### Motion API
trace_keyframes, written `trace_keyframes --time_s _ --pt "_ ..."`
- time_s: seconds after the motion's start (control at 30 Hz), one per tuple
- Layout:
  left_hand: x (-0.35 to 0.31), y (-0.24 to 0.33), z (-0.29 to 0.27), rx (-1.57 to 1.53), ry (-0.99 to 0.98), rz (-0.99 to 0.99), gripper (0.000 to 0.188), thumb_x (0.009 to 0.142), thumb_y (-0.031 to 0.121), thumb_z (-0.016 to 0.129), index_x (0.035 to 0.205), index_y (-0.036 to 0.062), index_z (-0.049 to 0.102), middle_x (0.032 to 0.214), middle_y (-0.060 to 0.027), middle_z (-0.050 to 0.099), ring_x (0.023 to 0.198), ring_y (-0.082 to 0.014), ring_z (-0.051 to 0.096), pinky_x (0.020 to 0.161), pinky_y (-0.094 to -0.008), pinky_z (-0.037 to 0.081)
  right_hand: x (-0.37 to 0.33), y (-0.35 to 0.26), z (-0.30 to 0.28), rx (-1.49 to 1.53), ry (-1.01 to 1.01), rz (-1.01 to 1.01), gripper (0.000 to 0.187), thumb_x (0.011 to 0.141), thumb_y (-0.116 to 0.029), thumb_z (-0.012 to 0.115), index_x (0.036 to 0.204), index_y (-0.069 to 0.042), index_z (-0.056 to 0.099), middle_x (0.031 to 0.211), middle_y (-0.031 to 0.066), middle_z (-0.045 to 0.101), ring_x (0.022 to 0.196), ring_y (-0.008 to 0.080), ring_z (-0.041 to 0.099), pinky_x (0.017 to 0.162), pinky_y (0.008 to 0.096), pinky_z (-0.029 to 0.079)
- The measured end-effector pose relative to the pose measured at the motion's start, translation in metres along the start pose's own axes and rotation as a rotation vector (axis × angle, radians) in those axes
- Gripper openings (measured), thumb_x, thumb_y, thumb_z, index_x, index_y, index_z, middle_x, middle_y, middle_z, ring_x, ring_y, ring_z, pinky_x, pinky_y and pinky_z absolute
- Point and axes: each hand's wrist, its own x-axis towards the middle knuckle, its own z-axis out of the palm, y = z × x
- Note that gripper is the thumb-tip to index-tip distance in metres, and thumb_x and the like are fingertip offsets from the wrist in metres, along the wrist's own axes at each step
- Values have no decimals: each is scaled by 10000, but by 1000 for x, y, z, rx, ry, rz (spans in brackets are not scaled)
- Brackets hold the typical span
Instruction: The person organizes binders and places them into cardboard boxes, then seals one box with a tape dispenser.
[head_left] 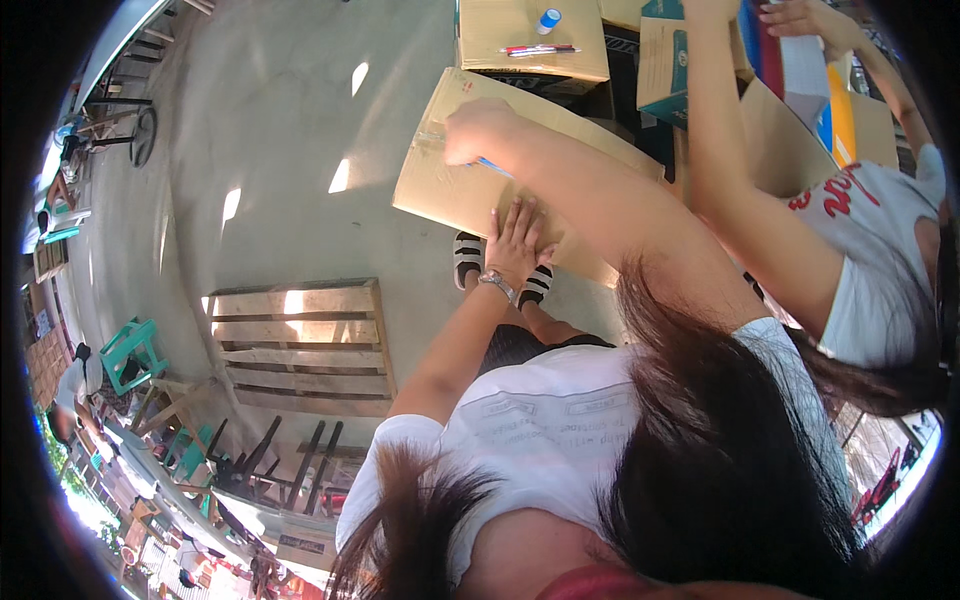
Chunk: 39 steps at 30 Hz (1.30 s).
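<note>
A large brown cardboard box (580, 150) lies in front of me, its flat upper side turned toward me. My left hand (517, 238) rests flat on its near part, fingers spread, with a metal-banded watch (497, 284) on the wrist. My right arm reaches across the cardboard to its far left part, where my right hand (480, 130) is closed. A thin blue object (494, 167) shows just below that hand, partly covered; its kind cannot be made out. The right fingertips are hidden.
Behind is another cardboard box (535, 50) with a blue-capped small cylinder (548, 21) and a red-and-white pen (540, 50) on it. At right a co-worker (860, 250) handles folders (800, 75) in an open carton (664, 65). A wooden pallet (300, 330) lies on the floor.
</note>
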Motion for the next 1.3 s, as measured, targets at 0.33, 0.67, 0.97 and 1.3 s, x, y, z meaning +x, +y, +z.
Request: trace_keyframes --time_s 0.33,0.67,0.97,1.3 --pt "36 -2 -39 -130 -21 -230 1207 629 724 674 1486 15 206 1576 -132 149 1451 -377 85 1175 -507 76 -97 83 83 3 49 189 399 726 -259 596 1081 -120 712 1077 99 696 1016 259 665 847 425 529" --pt "68 74 -27 -45 -328 193 1167 685 720 619 1507 38 148 1583 -140 127 1459 -377 42 1181 -487 52 -177 153 151 82 -29 330 720 676 -263 642 1381 -295 497 1223 88 632 1088 290 619 900 396 507" --pt "69 143 -7 -87 -221 216 1118 681 652 678 1461 -24 249 1560 -160 177 1446 -380 118 1178 -489 97 -217 183 181 111 -50 469 698 678 -210 676 1342 -366 529 1180 73 653 1085 277 625 909 399 503" --pt "67 143 8 -176 -121 211 904 744 282 690 1466 -18 236 1556 -174 183 1443 -397 116 1175 -508 88 -235 188 194 317 -13 511 771 676 -266 742 1370 -448 460 1177 85 638 1118 273 595 962 447 450"
